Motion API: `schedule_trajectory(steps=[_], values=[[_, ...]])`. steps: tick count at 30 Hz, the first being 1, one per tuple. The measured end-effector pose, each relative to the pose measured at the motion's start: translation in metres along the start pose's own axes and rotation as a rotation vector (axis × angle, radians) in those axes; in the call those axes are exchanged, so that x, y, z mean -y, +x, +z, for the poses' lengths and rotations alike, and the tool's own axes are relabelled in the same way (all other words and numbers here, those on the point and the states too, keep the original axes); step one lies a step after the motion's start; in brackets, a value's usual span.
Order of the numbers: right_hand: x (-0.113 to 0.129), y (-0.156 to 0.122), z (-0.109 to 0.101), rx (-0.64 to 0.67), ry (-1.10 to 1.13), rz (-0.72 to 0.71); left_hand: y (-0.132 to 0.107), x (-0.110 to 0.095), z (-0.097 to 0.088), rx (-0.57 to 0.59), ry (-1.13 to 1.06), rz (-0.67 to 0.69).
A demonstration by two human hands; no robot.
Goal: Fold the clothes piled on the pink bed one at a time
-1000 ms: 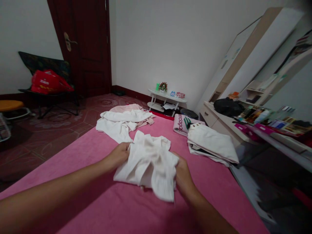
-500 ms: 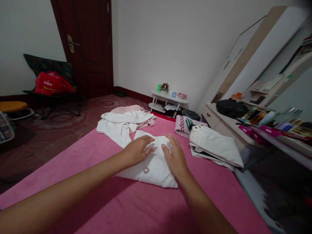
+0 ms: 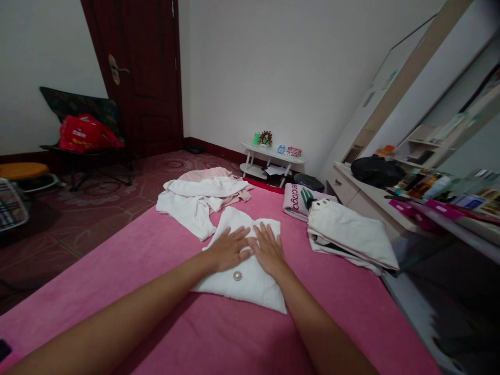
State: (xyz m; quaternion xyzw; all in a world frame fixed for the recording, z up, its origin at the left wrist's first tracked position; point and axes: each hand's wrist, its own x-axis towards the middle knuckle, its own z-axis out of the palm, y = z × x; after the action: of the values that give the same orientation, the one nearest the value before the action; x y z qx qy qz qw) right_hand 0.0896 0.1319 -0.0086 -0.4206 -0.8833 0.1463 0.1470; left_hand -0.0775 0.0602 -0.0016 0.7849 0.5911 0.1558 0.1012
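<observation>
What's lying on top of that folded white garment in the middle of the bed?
Both hands, the left hand and right hand, lie flat on the white garment. A round button shows beside them. The cloth beneath the palms is covered.

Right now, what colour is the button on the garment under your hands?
Pearly pink-white, a round button on the white garment; seen in the head view.

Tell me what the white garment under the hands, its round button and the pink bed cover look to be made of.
White folded garment: soft ribbed knit, probably cotton; faint lengthwise ribs, limp matte folds.
Round button: pearly plastic or faux pearl, judging by its pale sheen.
Pink bed cover: matte, slightly fuzzy fabric, perhaps terry or fleece; no shine.
The left hand and right hand lie flat on the garment.
</observation>
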Motion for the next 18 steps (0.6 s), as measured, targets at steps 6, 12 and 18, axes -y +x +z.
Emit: schedule_trajectory(steps=[6,12,18], values=[[-0.014,0.008,-0.002,-0.026,-0.092,0.064,0.021,0.047,0.009,-0.212,0.055,-0.259],[0.037,-0.039,-0.033,0.028,-0.069,-0.061,0.018,0.062,0.007,-0.266,-0.001,-0.241],[0.080,-0.103,-0.020,0.126,-0.057,-0.295,0.018,0.072,0.011,-0.363,-0.224,-0.224]])
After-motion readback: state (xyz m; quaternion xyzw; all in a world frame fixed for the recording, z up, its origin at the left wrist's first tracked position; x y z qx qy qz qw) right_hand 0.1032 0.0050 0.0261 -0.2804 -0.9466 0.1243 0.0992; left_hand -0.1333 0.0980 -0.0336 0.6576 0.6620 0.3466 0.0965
